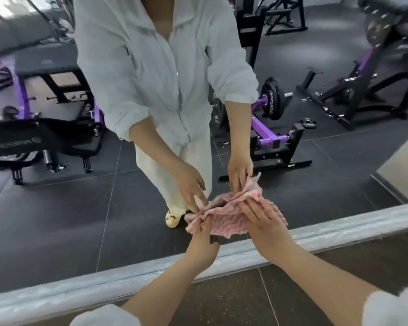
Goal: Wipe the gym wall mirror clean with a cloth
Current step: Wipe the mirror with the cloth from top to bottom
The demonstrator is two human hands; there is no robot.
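1. There is one view only, from a wide-angle camera worn on the person's head.
2. It looks forward and steeply down, close to the wall mirror (292, 161), whose silver bottom frame (104, 282) crosses the picture on a slant.
3. Both forearms reach in from the bottom edge.
4. The floor (233, 300) fills the bottom strip.
5. The glass reflects the person's front and the gym machines (276, 132) behind.

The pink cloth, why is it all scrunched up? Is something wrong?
The pink cloth is bunched against the mirror; the left hand pinches it, the right hand presses it flat. Nothing looks damaged or spilled.
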